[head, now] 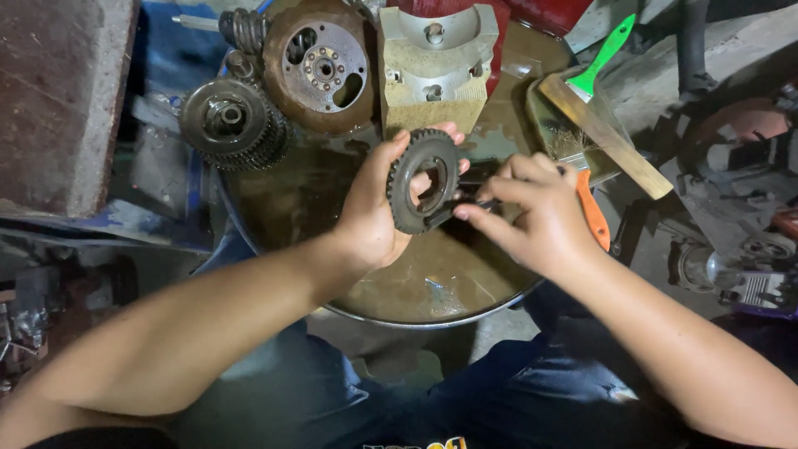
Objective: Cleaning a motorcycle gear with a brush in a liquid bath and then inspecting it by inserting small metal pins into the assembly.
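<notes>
While the left hand grips a gear, the right hand pinches a half-hidden dark tool.

Gear held over basin, brush to its right.

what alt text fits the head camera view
A person's left hand holds a dark toothed gear upright over a round oily metal tray, while the right hand works a dark tool against it. More gears sit at the tray's far edge.

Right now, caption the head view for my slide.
Left hand holds a toothed gear over an oily round pan; right hand works a dark tool against it.
</notes>
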